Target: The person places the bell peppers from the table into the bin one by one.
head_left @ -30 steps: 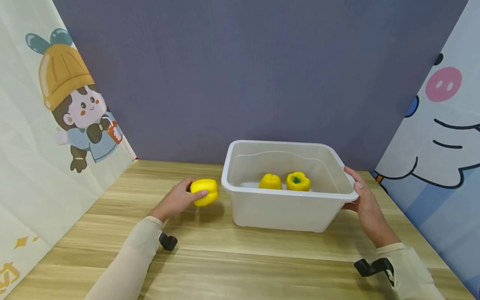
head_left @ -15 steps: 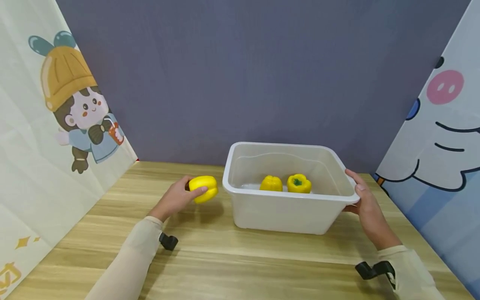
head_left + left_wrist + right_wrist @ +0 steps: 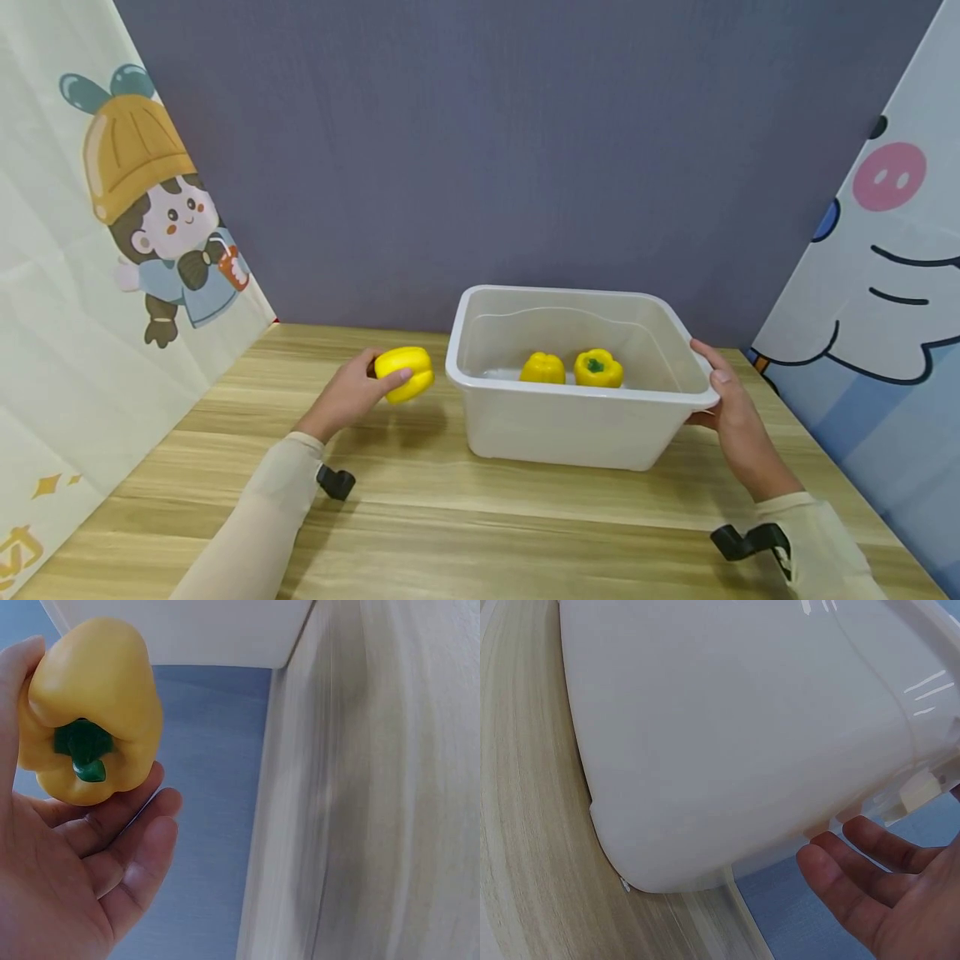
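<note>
My left hand pinches a yellow bell pepper between thumb and fingers, a little above the table and just left of a white plastic bin. In the left wrist view, the green stem of this bell pepper faces the camera. At the bin's right end my right hand grips the rim, thumb on top and fingers underneath; fingertips touch the bin wall in the right wrist view. Inside the bin lie two more yellow bell peppers, a left one and a right one with its green stem visible.
The bin stands on a wood-grain table, near a dark grey-blue back panel. Printed cartoon sheets hang at the left and right sides. A black wrist mount sits on the left sleeve, another on the right.
My left hand has lifted the bell pepper slightly and drawn it a little to the left, away from the bin. The right hand keeps its grip on the rim.
</note>
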Motion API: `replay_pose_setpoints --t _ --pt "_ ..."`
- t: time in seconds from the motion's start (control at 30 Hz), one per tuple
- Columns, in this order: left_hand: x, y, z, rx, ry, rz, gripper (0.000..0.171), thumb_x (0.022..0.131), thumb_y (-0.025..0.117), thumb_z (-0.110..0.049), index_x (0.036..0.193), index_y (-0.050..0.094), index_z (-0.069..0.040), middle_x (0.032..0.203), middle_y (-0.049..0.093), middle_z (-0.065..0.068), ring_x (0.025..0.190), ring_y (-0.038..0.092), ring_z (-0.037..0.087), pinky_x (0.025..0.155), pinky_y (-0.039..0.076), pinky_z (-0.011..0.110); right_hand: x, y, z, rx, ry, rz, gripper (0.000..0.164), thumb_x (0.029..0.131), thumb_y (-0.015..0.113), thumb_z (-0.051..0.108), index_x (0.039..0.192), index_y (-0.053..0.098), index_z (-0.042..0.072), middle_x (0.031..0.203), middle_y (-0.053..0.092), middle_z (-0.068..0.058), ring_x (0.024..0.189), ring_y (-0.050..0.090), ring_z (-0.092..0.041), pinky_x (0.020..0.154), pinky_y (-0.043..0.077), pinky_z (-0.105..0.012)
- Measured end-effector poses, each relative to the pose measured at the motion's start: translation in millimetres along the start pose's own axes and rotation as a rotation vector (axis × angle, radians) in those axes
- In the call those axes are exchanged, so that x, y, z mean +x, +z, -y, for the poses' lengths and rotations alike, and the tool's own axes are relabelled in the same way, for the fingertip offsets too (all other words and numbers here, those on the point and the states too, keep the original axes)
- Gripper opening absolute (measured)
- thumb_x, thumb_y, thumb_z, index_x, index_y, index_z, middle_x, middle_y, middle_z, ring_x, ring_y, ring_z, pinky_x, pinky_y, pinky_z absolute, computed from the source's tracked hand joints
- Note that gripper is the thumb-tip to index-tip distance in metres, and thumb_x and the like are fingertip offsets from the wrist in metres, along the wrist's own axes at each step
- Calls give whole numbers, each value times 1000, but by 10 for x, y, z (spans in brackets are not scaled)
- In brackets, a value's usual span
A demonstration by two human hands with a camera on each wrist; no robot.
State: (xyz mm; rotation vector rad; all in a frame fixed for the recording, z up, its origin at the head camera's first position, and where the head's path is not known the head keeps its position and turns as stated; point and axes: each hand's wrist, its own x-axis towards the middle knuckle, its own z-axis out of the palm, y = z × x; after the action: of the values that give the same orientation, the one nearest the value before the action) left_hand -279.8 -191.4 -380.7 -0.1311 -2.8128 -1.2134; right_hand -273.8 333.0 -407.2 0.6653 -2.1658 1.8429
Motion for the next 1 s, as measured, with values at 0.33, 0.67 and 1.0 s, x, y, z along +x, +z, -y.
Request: replay_pose_setpoints --t 0.33,0.67,1.0 --pt "-21 -38 -55 -14 1 -2 74 88 65 -65 132 52 -7 114 61 11 97 57 26 82 46 40 -7 -3 3 -9 2 7 50 111 19 30 160 24 16 129 51 -4 96 62 -10 72 54 -29" --pt "-27 -63 -87 -32 16 -15 72 88 65 -64 132 52 -8 115 61 11 98 57 26 84 46 40 -10 2 18 -4 -7 4 50 111 19 29 159 24 15 130 51 -6 96 62 -10 72 54 -29" --pt "-36 -89 -134 -50 24 -18 74 89 65 -64 135 51 -7 118 61 11 101 57 27 87 46 41 -12 13 35 7 -2 -1 51 111 20 30 159 24 14 128 53 -2 94 62 -9 71 54 -29"
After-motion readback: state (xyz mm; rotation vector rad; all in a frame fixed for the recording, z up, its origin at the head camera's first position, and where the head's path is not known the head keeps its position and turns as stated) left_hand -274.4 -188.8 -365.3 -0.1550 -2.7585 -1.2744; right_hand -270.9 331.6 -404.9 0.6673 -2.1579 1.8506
